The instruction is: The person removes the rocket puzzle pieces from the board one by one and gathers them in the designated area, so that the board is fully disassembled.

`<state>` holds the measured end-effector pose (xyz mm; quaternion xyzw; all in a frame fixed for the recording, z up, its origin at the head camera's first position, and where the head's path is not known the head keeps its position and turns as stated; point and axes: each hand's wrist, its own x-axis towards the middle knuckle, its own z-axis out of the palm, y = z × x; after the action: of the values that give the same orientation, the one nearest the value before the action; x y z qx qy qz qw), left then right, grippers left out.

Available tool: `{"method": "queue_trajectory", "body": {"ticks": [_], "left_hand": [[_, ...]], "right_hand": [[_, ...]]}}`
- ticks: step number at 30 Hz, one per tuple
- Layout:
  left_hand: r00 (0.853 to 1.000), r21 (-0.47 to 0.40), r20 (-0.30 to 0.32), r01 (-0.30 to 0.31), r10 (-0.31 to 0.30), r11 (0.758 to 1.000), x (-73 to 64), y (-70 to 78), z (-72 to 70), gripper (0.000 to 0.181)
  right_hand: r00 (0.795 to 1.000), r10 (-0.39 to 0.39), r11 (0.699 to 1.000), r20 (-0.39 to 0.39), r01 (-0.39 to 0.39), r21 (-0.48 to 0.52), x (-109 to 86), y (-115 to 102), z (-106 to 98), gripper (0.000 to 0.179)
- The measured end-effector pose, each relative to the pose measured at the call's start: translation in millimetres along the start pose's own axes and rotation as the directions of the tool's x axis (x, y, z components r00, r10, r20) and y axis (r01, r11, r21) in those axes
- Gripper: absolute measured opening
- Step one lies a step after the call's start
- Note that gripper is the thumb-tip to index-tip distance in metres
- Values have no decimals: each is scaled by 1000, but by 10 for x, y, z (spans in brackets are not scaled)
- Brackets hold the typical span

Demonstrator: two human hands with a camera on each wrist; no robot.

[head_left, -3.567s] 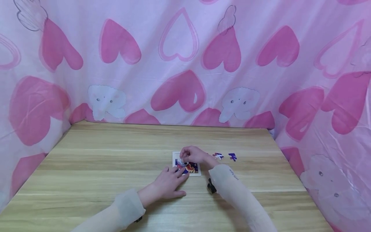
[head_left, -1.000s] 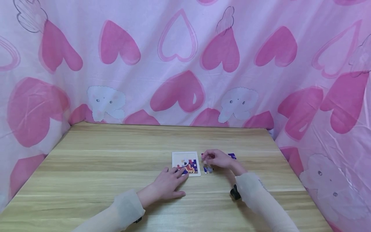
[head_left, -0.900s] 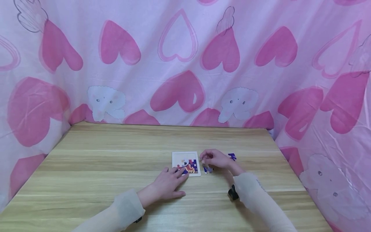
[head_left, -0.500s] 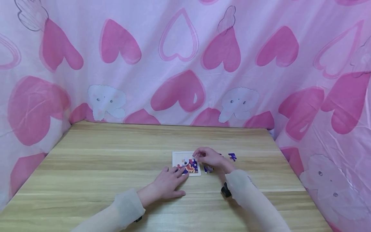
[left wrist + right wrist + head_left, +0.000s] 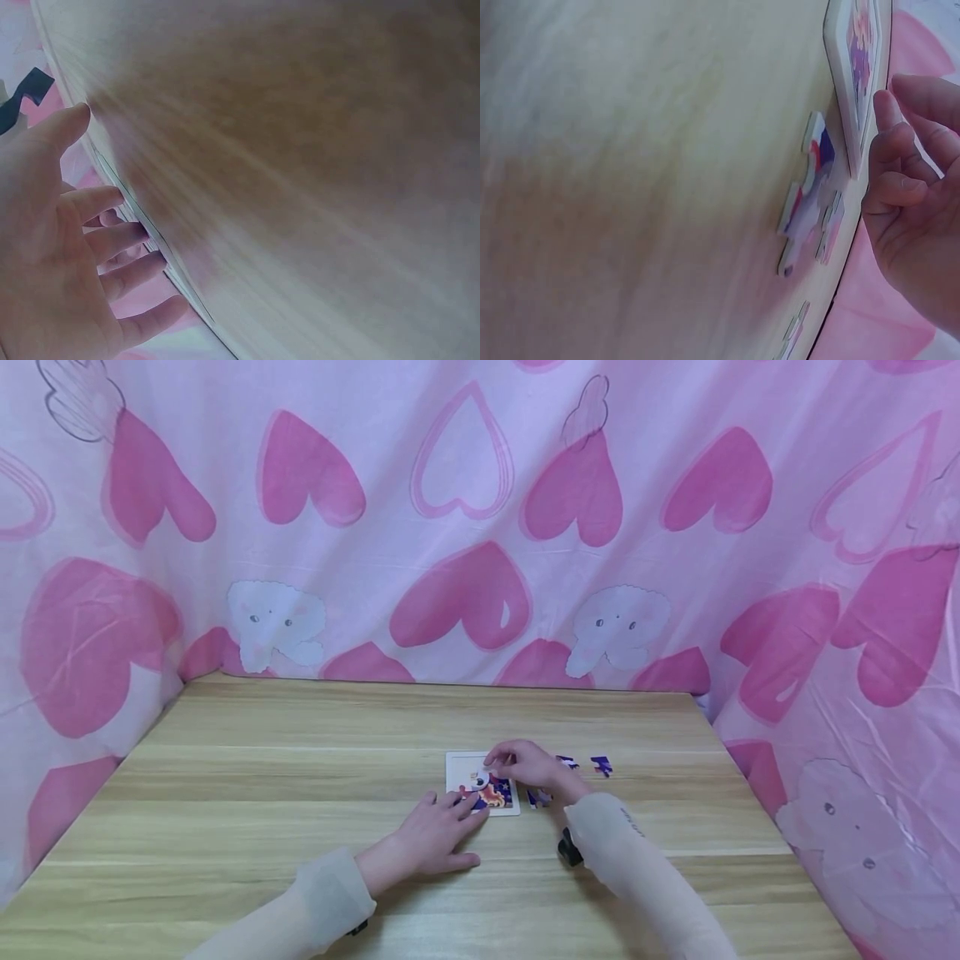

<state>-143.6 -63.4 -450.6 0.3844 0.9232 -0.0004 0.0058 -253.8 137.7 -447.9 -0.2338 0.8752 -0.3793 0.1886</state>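
A small white-bordered jigsaw puzzle tray (image 5: 457, 760) lies on the table, its lower part filled with a purple, red and orange picture. My left hand (image 5: 435, 837) rests flat with spread fingers, the fingertips over the tray's lower left corner. Above the tray's upper part, my right hand (image 5: 525, 763) pinches a puzzle piece between thumb and fingertips; the fingers hide most of it. In the right wrist view the curled fingers of the right hand (image 5: 922, 180) are beside the tray (image 5: 844, 82). The left wrist view has the left hand (image 5: 60, 255) with fingers extended at the tray's edge.
Loose puzzle pieces lie right of the tray: one piece (image 5: 538, 797) close to its edge, another piece (image 5: 567, 762) behind the right wrist, and a purple piece (image 5: 602, 766) farther right. A pink heart-print curtain (image 5: 457, 602) borders the wooden table (image 5: 262, 793).
The right hand went from the tray to the loose pieces, picked up a puzzle piece there, and moved left back over the tray with it. The left hand has stayed in place.
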Motion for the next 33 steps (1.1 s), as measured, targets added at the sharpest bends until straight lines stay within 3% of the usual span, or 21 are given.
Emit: {"method": "queue_trajectory", "body": {"ticks": [11,25,33], "left_hand": [[1000,9,-8,-3,3,1000,4,-4,16,68],[1000,16,-21,-6,6,1000,0,-7,-2,68],[1000,17,-8,-3,3,1000,-1,-1,-3,68]], "right_hand": [[998,-39,997,55,43,-70,46,-42,24,24],[989,96,994,116,-90,-58,97,-107,11,30],[991,66,995,118,-57,-83,113,-138,17,28]]}}
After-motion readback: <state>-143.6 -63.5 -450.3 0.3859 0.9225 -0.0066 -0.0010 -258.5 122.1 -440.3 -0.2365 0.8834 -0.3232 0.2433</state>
